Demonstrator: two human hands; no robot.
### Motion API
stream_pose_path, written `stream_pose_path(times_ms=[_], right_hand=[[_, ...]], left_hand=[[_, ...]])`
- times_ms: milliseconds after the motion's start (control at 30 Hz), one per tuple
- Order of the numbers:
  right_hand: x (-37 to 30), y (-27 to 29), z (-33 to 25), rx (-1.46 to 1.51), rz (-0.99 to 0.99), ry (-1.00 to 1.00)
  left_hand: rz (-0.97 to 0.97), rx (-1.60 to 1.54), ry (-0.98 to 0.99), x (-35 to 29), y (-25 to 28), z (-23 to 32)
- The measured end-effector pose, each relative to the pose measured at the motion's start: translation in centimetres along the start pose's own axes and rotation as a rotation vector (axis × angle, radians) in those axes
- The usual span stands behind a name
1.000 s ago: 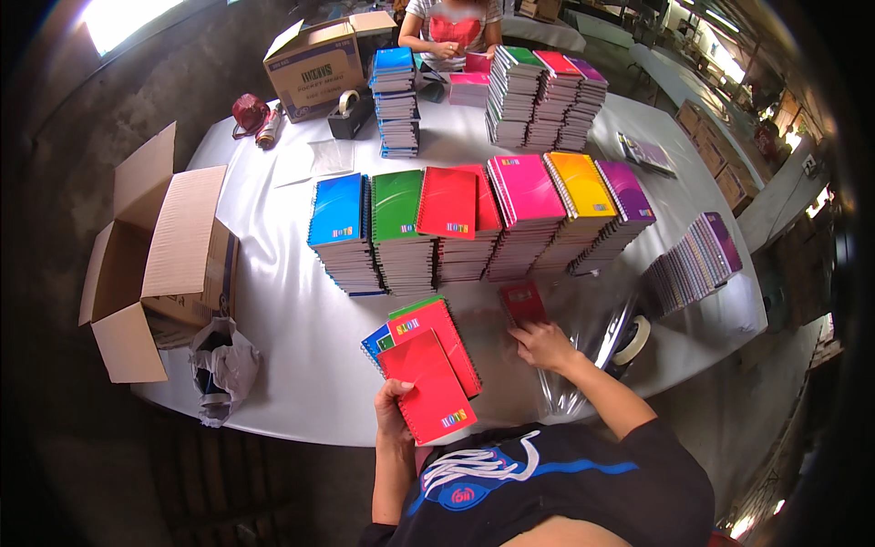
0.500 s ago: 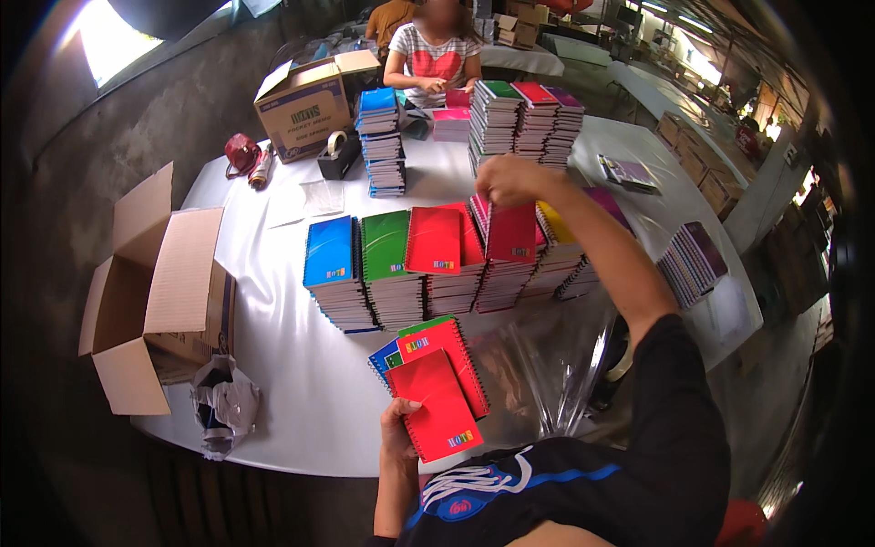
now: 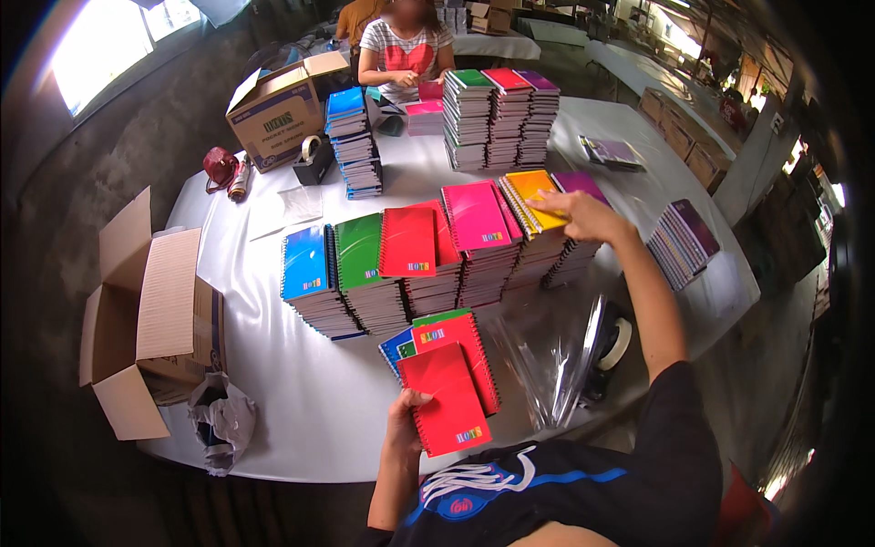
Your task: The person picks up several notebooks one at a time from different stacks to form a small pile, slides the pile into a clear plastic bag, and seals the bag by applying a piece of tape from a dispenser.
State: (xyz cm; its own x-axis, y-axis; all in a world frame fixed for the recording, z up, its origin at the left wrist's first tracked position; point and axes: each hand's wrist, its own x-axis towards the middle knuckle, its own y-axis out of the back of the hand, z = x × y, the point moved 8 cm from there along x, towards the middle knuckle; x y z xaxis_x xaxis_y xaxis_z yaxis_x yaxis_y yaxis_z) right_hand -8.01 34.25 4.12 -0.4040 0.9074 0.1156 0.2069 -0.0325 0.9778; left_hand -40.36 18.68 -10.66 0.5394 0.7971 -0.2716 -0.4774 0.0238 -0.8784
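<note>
My left hand holds a fanned bunch of spiral pocket notebooks. A red notebook lies in front with the thumb across its edge, another red one behind it, and blue and green covers peek out at the back. My right hand reaches across the table, fingers stretched over the yellow notebook on top of its stack. In the same row stand stacks topped by a blue notebook, a green notebook, a red notebook, a pink notebook and a purple notebook.
Clear plastic sheets and a tape dispenser lie near my right arm. An open carton stands at left. Farther back are taller notebook stacks, another carton and a seated person. More notebooks lie at right.
My right hand has moved right, from the pink stack to the yellow one. The pink notebook, tilted up before, now lies flat on its stack. My left hand keeps its bunch.
</note>
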Motion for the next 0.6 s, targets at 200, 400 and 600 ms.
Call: stream_pose_path(times_ms=[200,400,600], right_hand=[[0.0,3.6,0.8,0.151,0.254,-0.053],[-6.4,11.3,-11.3,0.013,0.827,0.024],[-11.4,0.8,-26.9,-0.275,0.369,0.323]], left_hand=[[-0.021,-0.028,0.053,0.6,-2.5,-1.6],[-0.011,-0.012,0.002,1.5,-5.3,-2.6],[-0.279,-0.294,-0.15,1.6,-8.9,-4.0]])
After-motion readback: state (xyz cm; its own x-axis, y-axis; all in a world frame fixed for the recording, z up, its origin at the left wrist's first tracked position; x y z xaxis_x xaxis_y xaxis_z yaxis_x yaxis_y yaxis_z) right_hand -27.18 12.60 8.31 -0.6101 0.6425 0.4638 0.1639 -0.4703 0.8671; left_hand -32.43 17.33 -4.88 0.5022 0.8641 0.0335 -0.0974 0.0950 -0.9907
